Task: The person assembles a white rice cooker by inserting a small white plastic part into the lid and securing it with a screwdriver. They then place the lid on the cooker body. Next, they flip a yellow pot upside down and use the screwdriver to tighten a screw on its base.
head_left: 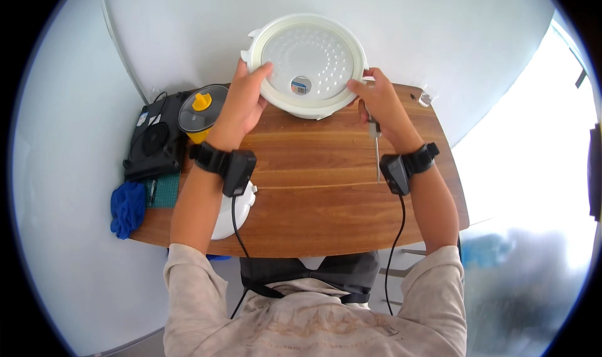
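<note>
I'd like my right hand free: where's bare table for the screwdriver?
The widest bare patch of table is between the white piece and screwdriver, nearer you than the white lid; only a sliver shows between your right forearm and right edge. Far left is crowded: black appliance, yellow container, blue cloth, green mat.

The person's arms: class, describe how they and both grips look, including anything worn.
The left grip and right grip are ungloved. Around each wrist is a black strap carrying a boxy black device, from which a thin black cable runs down. The short sleeves are beige.
</note>
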Demonstrator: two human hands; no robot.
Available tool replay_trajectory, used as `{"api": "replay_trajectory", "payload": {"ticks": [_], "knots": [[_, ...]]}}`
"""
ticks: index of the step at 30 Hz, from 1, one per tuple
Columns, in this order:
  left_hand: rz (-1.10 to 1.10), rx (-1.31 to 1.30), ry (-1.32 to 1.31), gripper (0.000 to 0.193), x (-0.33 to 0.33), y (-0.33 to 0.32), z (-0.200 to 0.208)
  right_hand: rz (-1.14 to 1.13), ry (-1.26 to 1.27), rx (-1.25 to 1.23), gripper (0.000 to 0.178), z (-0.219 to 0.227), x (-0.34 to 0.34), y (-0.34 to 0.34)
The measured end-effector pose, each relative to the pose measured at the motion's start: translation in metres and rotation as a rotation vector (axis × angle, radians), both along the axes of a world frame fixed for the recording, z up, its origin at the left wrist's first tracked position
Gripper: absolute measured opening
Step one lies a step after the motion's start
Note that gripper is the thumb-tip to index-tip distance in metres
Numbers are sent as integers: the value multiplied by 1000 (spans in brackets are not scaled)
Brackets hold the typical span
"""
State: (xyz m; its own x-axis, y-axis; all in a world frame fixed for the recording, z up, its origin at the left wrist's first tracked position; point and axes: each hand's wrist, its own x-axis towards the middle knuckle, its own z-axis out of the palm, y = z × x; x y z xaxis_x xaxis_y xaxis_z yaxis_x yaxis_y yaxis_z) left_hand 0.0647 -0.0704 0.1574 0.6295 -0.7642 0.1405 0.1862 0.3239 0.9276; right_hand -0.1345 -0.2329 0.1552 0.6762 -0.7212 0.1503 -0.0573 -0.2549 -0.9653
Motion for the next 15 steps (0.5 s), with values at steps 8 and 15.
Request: {"api": "replay_trajectory", "payload": {"ticks": [8, 15], "knots": [[-71, 150, -149, 35, 74, -52, 17, 23, -92, 89, 42, 21, 29, -65], [-25, 151, -176, 48, 98, -85, 2, 8, -41, 126, 42, 3, 61, -114]]}}
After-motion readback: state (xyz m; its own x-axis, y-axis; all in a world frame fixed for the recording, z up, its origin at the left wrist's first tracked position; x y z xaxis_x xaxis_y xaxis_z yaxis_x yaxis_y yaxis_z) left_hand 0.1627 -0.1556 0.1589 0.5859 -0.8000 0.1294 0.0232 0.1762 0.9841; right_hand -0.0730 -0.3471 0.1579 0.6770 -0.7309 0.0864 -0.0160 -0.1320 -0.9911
